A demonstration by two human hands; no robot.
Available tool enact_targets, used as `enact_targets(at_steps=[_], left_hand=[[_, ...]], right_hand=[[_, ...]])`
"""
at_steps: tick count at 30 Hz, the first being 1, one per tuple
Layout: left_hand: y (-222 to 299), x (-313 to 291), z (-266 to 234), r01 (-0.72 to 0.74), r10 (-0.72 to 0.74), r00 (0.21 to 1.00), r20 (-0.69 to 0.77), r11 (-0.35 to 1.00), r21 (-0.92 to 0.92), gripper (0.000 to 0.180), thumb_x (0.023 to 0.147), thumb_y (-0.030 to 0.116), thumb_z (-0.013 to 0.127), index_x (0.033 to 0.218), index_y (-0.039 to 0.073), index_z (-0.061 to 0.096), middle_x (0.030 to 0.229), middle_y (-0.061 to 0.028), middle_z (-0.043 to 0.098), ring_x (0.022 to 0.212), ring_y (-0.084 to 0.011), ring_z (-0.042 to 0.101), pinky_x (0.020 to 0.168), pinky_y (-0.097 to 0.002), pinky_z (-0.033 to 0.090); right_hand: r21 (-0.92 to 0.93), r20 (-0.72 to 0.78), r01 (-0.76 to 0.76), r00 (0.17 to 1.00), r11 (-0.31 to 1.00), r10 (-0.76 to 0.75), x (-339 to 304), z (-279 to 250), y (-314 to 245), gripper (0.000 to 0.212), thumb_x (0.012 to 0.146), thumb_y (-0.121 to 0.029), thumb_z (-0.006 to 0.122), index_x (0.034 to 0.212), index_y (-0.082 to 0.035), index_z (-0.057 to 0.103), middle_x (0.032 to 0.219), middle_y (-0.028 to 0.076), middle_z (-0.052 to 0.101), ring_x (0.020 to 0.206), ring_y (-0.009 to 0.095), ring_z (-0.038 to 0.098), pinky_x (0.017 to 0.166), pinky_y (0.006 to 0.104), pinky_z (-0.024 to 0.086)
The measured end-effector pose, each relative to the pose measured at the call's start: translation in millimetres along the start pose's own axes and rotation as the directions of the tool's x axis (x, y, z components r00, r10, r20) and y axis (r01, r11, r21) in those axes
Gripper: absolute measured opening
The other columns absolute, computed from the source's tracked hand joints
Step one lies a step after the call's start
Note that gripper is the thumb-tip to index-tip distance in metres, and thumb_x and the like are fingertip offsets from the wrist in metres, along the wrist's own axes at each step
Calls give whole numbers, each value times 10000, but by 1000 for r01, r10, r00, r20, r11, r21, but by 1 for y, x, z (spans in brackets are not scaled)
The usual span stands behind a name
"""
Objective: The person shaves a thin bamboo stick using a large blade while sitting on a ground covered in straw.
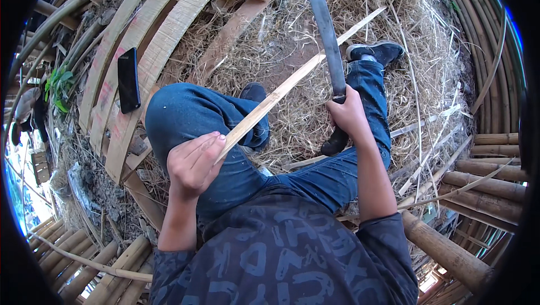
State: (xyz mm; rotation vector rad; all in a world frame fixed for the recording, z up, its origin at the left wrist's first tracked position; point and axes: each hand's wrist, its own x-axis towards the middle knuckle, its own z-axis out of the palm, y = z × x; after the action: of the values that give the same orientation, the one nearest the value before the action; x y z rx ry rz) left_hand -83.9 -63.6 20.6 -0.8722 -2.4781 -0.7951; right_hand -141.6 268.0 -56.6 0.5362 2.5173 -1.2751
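Observation:
A long pale bamboo strip [275, 95] slants from over my left knee up toward the far right. My left hand [194, 161] is closed round its near end. In my right hand [347, 115] is the black handle of a machete [326, 32], its long dark blade pointing away from me. The blade crosses in front of the strip's far part; whether the two touch I cannot tell. My knees, in blue jeans, are bent on either side, and the strip passes above my left leg.
At the left a wooden pallet [152, 52] of slats carries a black phone [129, 80]. Dry straw and shavings [292, 18] cover the ground. Bamboo poles [450, 249] lie at the right, with more poles [101, 274] at the lower left. A green plant [58, 86] grows beyond the pallet.

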Motion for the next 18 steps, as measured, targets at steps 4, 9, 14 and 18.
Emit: enact_targets(at_steps=[4, 9, 14, 18], left_hand=[[-2, -3, 2, 4, -4, 1000, -1, 1000, 12, 228, 693, -11, 743, 906, -36, 663, 821, -151, 698, 806, -275, 720, 668, -340, 584], [-2, -7, 0, 26, -26, 1000, -14, 1000, -7, 219, 700, -3, 748, 898, -30, 661, 822, -145, 699, 802, -276, 718, 667, -340, 583], [-1, -3, 0, 29, -32, 998, -50, 998, -50, 220, 693, -5, 758, 891, -22, 662, 820, -133, 701, 789, -269, 719, 666, -331, 582], [1, -5, -1, 101, -118, 987, -113, 984, -145, 207, 692, -10, 780, 863, -10, 664, 819, -139, 712, 766, -264, 722, 666, -317, 578]], right_hand=[[54, 134, -7, 991, 999, -1, -41, 22, -28, 290, 731, -76, 646, 981, 45, 564, 741, 147, 630, 682, 250, 646, 636, 385, 503], [134, 318, 103, 937, 986, -141, -104, 46, -75, 373, 727, -71, 650, 1070, 45, 561, 839, 209, 652, 779, 332, 662, 737, 392, 504], [175, 292, 197, 925, 965, -242, -129, 63, -69, 477, 717, -83, 652, 1149, 81, 532, 939, 278, 655, 949, 440, 635, 842, 424, 491], [197, 310, 94, 938, 976, -153, -122, 47, -77, 433, 716, -53, 638, 1122, 64, 544, 844, 209, 646, 784, 274, 656, 730, 369, 501]])
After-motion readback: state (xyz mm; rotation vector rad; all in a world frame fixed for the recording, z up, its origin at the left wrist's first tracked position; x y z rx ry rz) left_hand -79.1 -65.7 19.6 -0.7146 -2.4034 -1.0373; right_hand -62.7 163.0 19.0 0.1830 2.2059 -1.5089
